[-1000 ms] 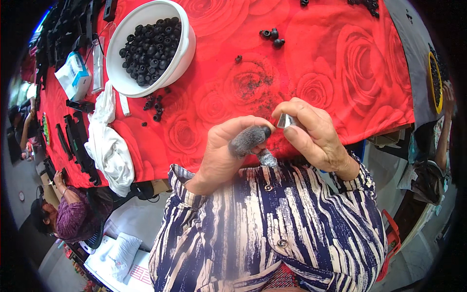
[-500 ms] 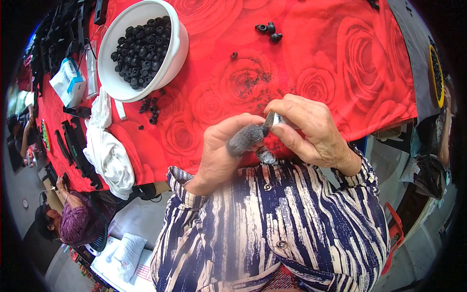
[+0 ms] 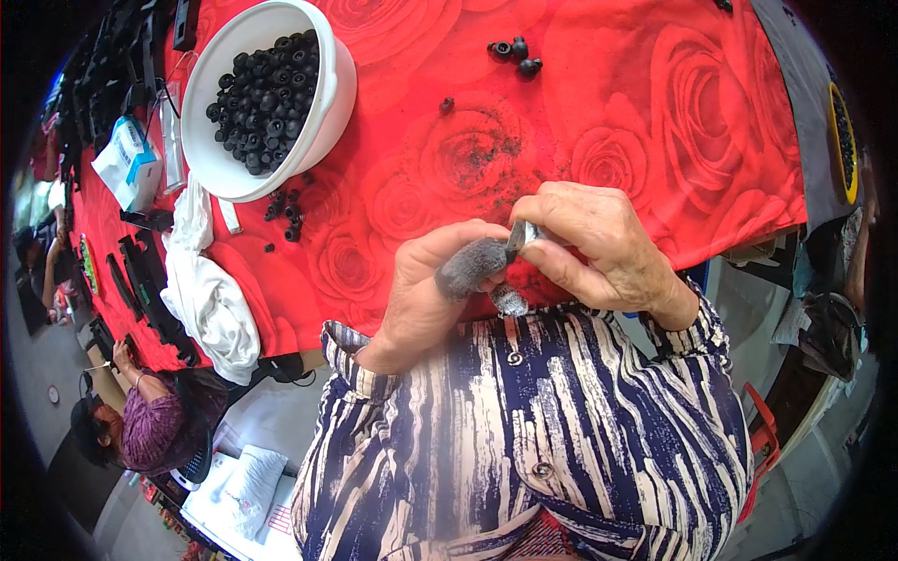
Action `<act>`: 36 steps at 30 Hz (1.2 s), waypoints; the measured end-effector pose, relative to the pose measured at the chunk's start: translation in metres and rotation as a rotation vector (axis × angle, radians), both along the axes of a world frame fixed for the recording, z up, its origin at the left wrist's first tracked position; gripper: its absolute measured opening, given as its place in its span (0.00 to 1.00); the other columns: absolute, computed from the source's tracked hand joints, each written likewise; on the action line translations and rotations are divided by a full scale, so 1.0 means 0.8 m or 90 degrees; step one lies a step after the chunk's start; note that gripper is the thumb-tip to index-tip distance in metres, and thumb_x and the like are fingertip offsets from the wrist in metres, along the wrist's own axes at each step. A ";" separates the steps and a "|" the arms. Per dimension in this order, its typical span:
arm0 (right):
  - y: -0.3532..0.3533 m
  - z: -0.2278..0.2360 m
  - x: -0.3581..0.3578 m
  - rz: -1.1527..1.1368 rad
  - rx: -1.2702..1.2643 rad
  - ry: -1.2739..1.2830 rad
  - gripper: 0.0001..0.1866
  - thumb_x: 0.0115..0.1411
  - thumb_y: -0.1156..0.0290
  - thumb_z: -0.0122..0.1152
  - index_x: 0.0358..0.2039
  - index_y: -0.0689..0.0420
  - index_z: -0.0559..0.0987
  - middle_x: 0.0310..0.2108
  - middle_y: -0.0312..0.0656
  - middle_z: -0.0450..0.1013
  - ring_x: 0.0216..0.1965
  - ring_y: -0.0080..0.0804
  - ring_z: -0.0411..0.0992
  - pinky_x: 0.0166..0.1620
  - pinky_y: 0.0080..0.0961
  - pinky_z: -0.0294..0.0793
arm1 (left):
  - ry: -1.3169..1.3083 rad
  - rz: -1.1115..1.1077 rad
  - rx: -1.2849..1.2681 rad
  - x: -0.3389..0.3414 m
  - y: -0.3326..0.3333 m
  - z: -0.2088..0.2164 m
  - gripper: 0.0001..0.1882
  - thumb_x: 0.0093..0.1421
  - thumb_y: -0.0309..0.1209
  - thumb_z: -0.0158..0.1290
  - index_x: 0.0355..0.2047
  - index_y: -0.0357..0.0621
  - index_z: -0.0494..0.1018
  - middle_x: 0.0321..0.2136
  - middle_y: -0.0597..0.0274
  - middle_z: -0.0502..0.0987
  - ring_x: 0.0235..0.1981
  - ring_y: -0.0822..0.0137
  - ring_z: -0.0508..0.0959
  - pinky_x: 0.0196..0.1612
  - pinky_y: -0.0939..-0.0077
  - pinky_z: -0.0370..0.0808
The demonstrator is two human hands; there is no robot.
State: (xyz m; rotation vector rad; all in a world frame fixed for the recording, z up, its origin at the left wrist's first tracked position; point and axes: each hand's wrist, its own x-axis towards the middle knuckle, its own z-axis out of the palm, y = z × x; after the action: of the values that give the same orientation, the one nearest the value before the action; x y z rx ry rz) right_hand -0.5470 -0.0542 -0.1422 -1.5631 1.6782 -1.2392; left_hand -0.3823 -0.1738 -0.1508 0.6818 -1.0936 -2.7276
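Head view, left hand: the left hand is curled in front of the chest, thumb wrapped in a grey fuzzy finger cot; a second grey-covered fingertip peeks out just below it.
Head view, right hand: the right hand is closed around a small metal blade tool, thumb and forefinger pinching it tight.
Hands together: the two hands meet, the blade's tip pressing right against the covered thumb; whatever tiny piece sits between them is hidden, so I cannot tell what the left fingers clamp.
Beyond the hands: there's a red rose-print tablecloth spread under everything, with a dusting of black crumbs just past the knuckles.
Far left of the left hand: a white bowl heaped with small black rubber caps, and a few loose caps spilled at its foot.
Straight ahead of the right hand: three stray black caps well apart, and a single one nearer.
Left of the left hand: a crumpled white cloth hangs at the table edge, black plastic strips beside it.
Further left: a white and blue packet lies near the bowl.
Lower left: another person in a purple top sits bent over.
Near the body: the striped navy and white shirt fills the foreground, directly below both hands.
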 end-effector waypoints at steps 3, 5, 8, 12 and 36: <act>-0.001 -0.005 -0.001 0.005 -0.020 0.018 0.10 0.53 0.73 0.56 0.35 0.65 0.73 0.22 0.45 0.67 0.22 0.42 0.67 0.26 0.32 0.66 | -0.016 0.005 0.044 -0.001 0.000 -0.004 0.12 0.59 0.27 0.52 0.42 0.35 0.74 0.31 0.65 0.75 0.29 0.77 0.71 0.34 0.83 0.68; 0.001 -0.005 -0.002 0.047 -0.020 0.060 0.11 0.51 0.73 0.58 0.35 0.65 0.73 0.20 0.44 0.65 0.21 0.41 0.65 0.25 0.33 0.64 | -0.045 0.028 0.050 -0.004 0.000 -0.007 0.11 0.59 0.28 0.53 0.40 0.36 0.75 0.29 0.66 0.75 0.28 0.78 0.70 0.33 0.82 0.68; 0.005 -0.007 -0.007 0.071 -0.030 -0.003 0.13 0.50 0.73 0.59 0.35 0.65 0.73 0.19 0.43 0.62 0.19 0.38 0.63 0.24 0.32 0.62 | -0.048 0.067 0.002 -0.003 -0.004 -0.005 0.10 0.59 0.29 0.53 0.40 0.37 0.76 0.28 0.67 0.75 0.29 0.78 0.71 0.33 0.83 0.69; -0.005 0.010 -0.008 -0.006 -0.054 0.012 0.17 0.49 0.70 0.61 0.38 0.65 0.73 0.19 0.41 0.62 0.19 0.34 0.63 0.22 0.29 0.60 | -0.173 0.064 0.031 -0.007 0.002 0.012 0.10 0.58 0.27 0.54 0.40 0.37 0.75 0.31 0.63 0.77 0.29 0.78 0.74 0.31 0.84 0.71; -0.024 0.011 -0.055 -0.228 -0.085 0.350 0.10 0.47 0.77 0.59 0.32 0.56 0.73 0.24 0.42 0.65 0.22 0.45 0.69 0.24 0.36 0.68 | -0.192 0.241 -0.846 0.010 -0.129 0.093 0.11 0.58 0.22 0.53 0.42 0.33 0.74 0.31 0.61 0.78 0.27 0.75 0.75 0.29 0.85 0.72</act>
State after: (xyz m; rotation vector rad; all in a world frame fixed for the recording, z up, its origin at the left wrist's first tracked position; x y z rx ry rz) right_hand -0.5910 -0.0736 -0.1334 -1.8596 2.3448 -1.1717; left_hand -0.3740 -0.2772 -0.0768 0.8570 -2.1201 -1.1276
